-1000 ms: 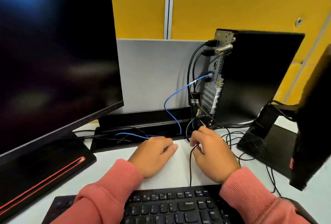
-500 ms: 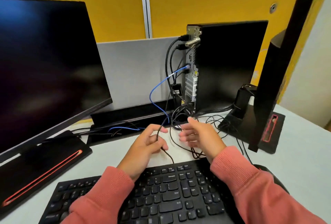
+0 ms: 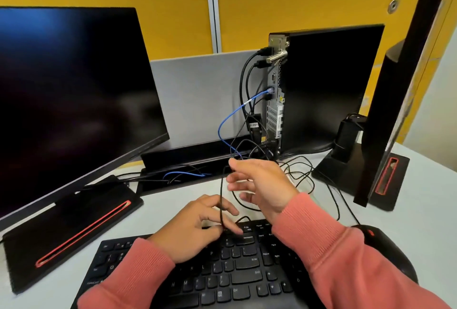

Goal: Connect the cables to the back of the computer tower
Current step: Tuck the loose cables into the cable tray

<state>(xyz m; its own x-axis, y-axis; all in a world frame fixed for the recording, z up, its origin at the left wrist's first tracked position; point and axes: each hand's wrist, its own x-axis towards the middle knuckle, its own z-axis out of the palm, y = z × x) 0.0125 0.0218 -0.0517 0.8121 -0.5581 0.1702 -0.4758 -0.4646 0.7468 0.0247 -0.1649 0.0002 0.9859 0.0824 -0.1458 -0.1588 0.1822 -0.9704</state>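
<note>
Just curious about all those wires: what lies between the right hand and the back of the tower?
In the head view, loose black cables and the blue cable lie between the right hand and the tower.

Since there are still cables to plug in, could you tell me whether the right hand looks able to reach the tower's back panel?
Probably yes: the right hand is raised just below the back panel, with only loose cables between.

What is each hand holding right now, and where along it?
The left hand pinches a thin black cable mid-run, above the keyboard. The right hand is open, holding nothing.
</note>
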